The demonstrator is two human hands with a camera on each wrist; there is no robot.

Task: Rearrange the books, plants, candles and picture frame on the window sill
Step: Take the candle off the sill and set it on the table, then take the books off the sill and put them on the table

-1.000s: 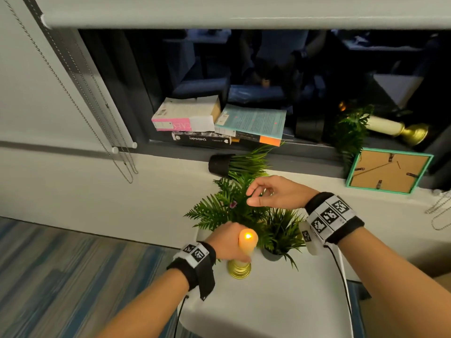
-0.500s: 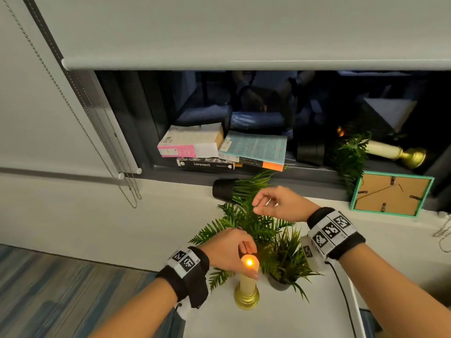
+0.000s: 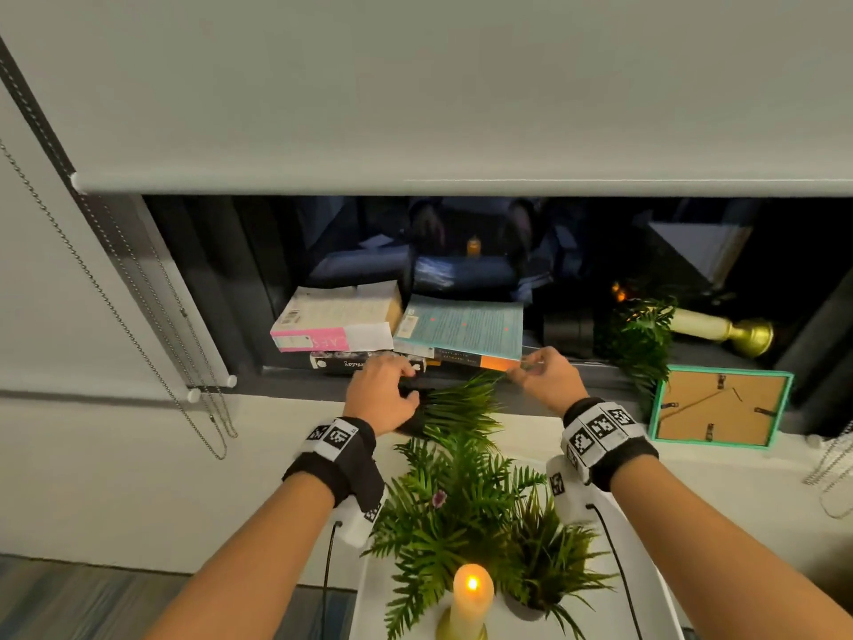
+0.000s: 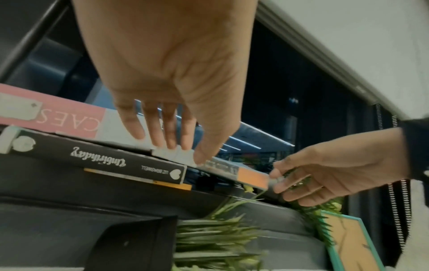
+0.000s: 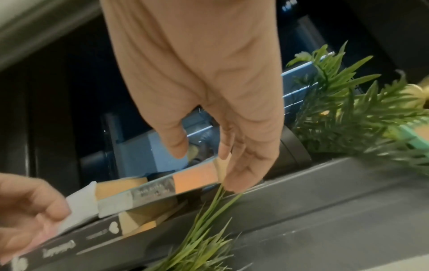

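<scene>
Reaching for the books on the window sill [image 3: 531,415] with both hands at once here, probably to lift or square up the pile. The left hand [image 3: 385,392] has its fingers stretched out and relaxed over the near end of the pink book [image 3: 332,327] and the black book [image 4: 97,158] under it, fingertips just touching the edges, not wrapped around anything. The right hand [image 3: 544,378] is at the orange corner of the teal book [image 3: 461,327]; thumb and fingers sit on either side of that corner, so it looks like a light pinch, though not a firm one yet.

The books lie flat and crooked against the dark glass, spines facing out. A plant [image 3: 450,406] lies tipped on its side right below them, which is why both wrists arch over its leaves. Further right on the sill are another plant [image 3: 639,344], a fallen candle [image 3: 720,327] and a picture frame [image 3: 722,406] lying face down. Two upright plants and a lit candle [image 3: 471,598] sit on the small white counter [image 3: 646,607] below.
</scene>
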